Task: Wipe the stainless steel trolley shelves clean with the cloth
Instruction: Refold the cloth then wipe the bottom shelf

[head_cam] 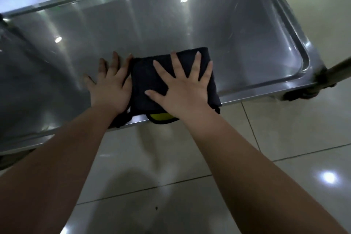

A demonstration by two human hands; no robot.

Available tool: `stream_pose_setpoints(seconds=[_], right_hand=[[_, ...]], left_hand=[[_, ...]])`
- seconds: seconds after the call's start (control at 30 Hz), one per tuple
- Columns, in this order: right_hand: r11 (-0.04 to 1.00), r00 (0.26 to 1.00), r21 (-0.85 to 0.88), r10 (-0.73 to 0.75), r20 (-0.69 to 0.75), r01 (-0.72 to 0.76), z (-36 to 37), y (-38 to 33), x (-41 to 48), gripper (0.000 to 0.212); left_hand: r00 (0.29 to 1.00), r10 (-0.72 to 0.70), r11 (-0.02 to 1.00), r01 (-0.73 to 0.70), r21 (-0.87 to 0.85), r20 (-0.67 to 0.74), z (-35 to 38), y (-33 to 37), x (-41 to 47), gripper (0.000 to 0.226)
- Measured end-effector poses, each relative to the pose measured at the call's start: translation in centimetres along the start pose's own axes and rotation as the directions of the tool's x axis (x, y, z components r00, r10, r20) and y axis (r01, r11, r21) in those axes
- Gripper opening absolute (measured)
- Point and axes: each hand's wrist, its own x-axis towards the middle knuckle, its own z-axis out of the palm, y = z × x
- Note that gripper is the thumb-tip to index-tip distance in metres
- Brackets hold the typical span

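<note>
Cloth [142, 81], dark and folded, lies at the near edge of the trolley shelf [247, 43], its hem overhanging the rim with a yellow patch [159, 117] showing below. Right hand [186, 91] presses flat on it, fingers [177, 66] straight and spread apart. Left hand [110, 87] rests flat on bare steel just beside the cloth's left side, fingers likewise apart. Load the palm evenly and push in straight, overlapping strokes toward the far edge. Work into the rounded right corner, where residue is likely to collect.
</note>
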Motion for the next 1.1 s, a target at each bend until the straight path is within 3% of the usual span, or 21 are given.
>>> stream_pose_setpoints(seconds=[0.17,0.37,0.5,0.63,0.83,1.1], right_hand=[[0.999,0.999,-0.045,0.006,-0.036,-0.008,-0.8,2.2,3.4,0.076],[0.996,0.995,-0.055,0.072,0.064,-0.069,-3.2,5.1,10.3,0.08],[0.997,0.997,-0.052,0.059,0.047,-0.056,-2.4,3.7,7.4,0.081],[0.993,0.997,-0.092,-0.075,-0.012,0.073,-0.8,2.7,2.5,0.081],[0.989,0.992,-0.093,-0.121,-0.025,0.118,-1.0,4.8,1.8,0.079],[0.989,0.991,-0.059,0.133,-0.011,-0.133,-3.7,18.3,0.4,0.084]], left_hand=[[1.0,0.001,1.0,-0.001,0.013,0.002,0.1,0.3,0.0,0.053],[1.0,0.002,1.0,-0.002,0.004,0.013,-0.2,0.2,0.1,0.052],[1.0,-0.007,1.0,0.007,0.012,0.017,-0.1,0.2,0.3,0.051],[1.0,-0.008,1.0,0.008,-0.001,-0.002,0.1,0.1,0.4,0.052],[1.0,0.001,1.0,-0.001,-0.008,0.002,0.0,-0.1,0.3,0.058],[1.0,-0.003,1.0,0.003,0.002,-0.01,0.0,0.4,0.1,0.066]])
